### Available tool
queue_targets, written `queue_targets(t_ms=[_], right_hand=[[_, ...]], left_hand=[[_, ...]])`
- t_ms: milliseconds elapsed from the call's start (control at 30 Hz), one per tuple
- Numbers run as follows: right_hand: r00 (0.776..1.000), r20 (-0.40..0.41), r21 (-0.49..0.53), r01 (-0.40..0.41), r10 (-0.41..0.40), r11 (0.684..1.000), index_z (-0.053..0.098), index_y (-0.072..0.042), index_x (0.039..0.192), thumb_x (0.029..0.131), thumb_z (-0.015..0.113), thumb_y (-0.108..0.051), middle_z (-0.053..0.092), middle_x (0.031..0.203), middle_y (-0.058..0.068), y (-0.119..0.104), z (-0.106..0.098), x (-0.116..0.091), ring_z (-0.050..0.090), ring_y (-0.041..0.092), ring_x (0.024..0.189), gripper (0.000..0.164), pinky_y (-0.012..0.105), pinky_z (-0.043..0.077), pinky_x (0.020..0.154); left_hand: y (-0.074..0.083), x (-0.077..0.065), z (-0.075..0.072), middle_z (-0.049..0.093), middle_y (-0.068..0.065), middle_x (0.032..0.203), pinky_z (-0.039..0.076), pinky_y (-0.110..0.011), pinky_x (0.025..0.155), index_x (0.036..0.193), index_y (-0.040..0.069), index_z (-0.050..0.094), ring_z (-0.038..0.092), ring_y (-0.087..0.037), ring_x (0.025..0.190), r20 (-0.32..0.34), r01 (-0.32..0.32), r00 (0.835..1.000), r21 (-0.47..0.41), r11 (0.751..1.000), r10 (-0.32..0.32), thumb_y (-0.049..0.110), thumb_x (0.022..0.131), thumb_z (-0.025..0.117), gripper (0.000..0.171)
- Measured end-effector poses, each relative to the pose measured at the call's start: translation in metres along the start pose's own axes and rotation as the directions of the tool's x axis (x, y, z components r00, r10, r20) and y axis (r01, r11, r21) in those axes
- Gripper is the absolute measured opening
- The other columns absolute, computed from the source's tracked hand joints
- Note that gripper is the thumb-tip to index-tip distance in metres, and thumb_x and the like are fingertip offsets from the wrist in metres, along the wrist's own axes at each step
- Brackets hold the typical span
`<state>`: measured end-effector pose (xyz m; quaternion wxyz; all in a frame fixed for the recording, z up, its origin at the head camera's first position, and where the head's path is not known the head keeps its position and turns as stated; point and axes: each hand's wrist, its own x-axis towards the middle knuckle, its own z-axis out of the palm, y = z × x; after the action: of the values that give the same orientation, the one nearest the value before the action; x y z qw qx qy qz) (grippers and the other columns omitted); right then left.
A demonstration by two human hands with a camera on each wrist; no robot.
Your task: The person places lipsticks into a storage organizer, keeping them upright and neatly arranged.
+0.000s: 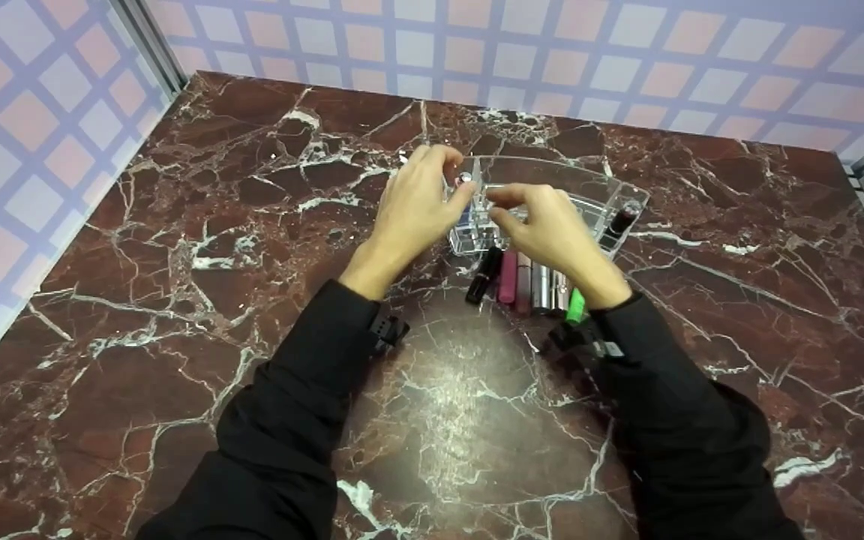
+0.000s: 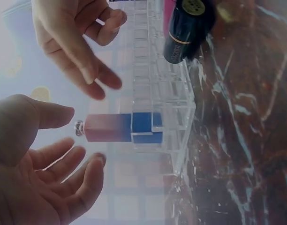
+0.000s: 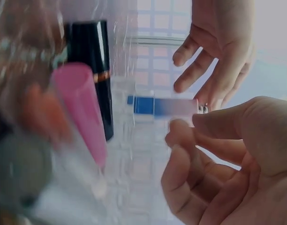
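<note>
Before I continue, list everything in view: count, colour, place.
Tabletop: one, dark red, beneath
Organizer: one, clear, on tabletop
Standing tube: one, pink-blue, organizer's left end
Other tube: one, dark, organizer's right end
Loose tubes: at least six; black, pink, mauve, silvery, green; before organizer
Walls: three, checkered pastel, around table
Posts: two, silvery, corners
Left hand: one, bare, near standing tube
Right hand: one, bare, near organizer
Sleeves: two, black, forearms
Wristbands: two, black, cuffs
</note>
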<state>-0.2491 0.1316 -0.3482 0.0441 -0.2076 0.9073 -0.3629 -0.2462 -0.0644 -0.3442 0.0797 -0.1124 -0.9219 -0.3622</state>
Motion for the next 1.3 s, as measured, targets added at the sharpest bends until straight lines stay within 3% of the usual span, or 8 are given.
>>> queue_targets(t_ms=[100,300,467,700,833,967,1133,1300], right_hand=[[0.999,0.024,-0.003,-0.023,0.023,1.0,0.065,-0.002,0.133,0.103,0.064,-0.014,0.069,0.128,0.017,0.003,-0.01,-0.007,0.073,0.028,0.096,0.033,0.035,0.06,0.081],[0.998,0.026,-0.072,-0.047,0.049,0.996,0.067,-0.006,0.13,0.103,0.065,-0.018,0.072,0.117,0.013,0.009,-0.036,-0.022,0.069,0.026,0.074,0.03,0.024,0.055,0.06],[1.0,0.006,-0.149,-0.024,0.025,0.989,0.069,-0.007,0.127,0.102,0.067,-0.02,0.072,0.117,0.013,0.017,-0.053,-0.032,0.066,0.023,0.07,0.028,0.025,0.053,0.062],[0.998,0.014,-0.185,0.066,-0.064,0.981,0.07,-0.006,0.125,0.1,0.069,-0.014,0.073,0.116,0.014,0.032,-0.062,-0.036,0.064,0.019,0.059,0.027,0.023,0.051,0.054],[0.991,0.048,-0.215,0.135,-0.128,0.967,0.071,-0.002,0.121,0.097,0.07,-0.005,0.074,0.114,0.015,0.044,-0.063,-0.039,0.066,0.019,0.066,0.024,0.021,0.053,0.06],[0.981,0.081,-0.246,0.193,-0.178,0.95,0.072,0.0,0.118,0.092,0.071,0.002,0.074,0.113,0.016,0.054,-0.064,-0.044,0.069,0.019,0.073,0.025,0.03,0.058,0.069],[0.945,0.154,-0.268,0.32,-0.288,0.909,0.071,0.0,0.119,0.09,0.072,0.006,0.073,0.118,0.016,0.064,-0.065,-0.046,0.071,0.033,0.101,0.03,0.051,0.056,0.091],[0.913,0.211,-0.288,0.398,-0.348,0.871,0.071,-0.001,0.12,0.088,0.073,0.008,0.071,0.121,0.017,0.07,-0.07,-0.051,0.068,0.037,0.11,0.033,0.055,0.052,0.097]], left_hand=[[0.005,-0.001,-0.001,0.058,-0.01,0.132,0.044,-0.029,0.105,0.14,0.006,0.054,0.057,-0.019,0.116,-0.027,-0.032,0.999,0.047,0.998,0.033,0.027,0.102,0.066,0.045],[0.017,-0.003,-0.002,0.055,-0.012,0.135,0.037,-0.028,0.112,0.139,0.003,0.055,0.052,-0.022,0.125,-0.082,-0.12,0.989,0.079,0.99,0.127,0.024,0.102,0.065,0.043],[0.029,-0.004,-0.003,0.055,-0.011,0.135,0.033,-0.025,0.114,0.137,0.003,0.056,0.052,-0.021,0.126,-0.063,-0.173,0.982,0.057,0.983,0.177,0.023,0.103,0.064,0.041],[0.046,-0.005,0.0,0.059,-0.009,0.132,0.034,-0.022,0.111,0.133,0.007,0.059,0.055,-0.016,0.122,-0.03,-0.183,0.983,0.012,0.983,0.183,0.024,0.102,0.065,0.036],[0.057,-0.007,0.006,0.061,-0.009,0.129,0.038,-0.021,0.107,0.131,0.006,0.061,0.058,-0.015,0.116,0.014,-0.219,0.976,-0.014,0.976,0.22,0.023,0.103,0.064,0.033],[0.066,-0.01,0.012,0.061,-0.008,0.126,0.041,-0.022,0.102,0.131,0.005,0.062,0.06,-0.015,0.11,0.087,-0.249,0.965,-0.016,0.968,0.249,0.025,0.104,0.063,0.034],[0.076,-0.011,0.017,0.061,-0.006,0.123,0.044,-0.022,0.097,0.129,0.009,0.064,0.059,-0.014,0.106,0.123,-0.254,0.96,0.011,0.967,0.251,0.028,0.104,0.062,0.031],[0.087,-0.01,0.025,0.061,-0.002,0.12,0.045,-0.019,0.092,0.128,0.011,0.063,0.057,-0.01,0.099,0.19,-0.246,0.953,0.034,0.969,0.235,0.03,0.105,0.061,0.03]])
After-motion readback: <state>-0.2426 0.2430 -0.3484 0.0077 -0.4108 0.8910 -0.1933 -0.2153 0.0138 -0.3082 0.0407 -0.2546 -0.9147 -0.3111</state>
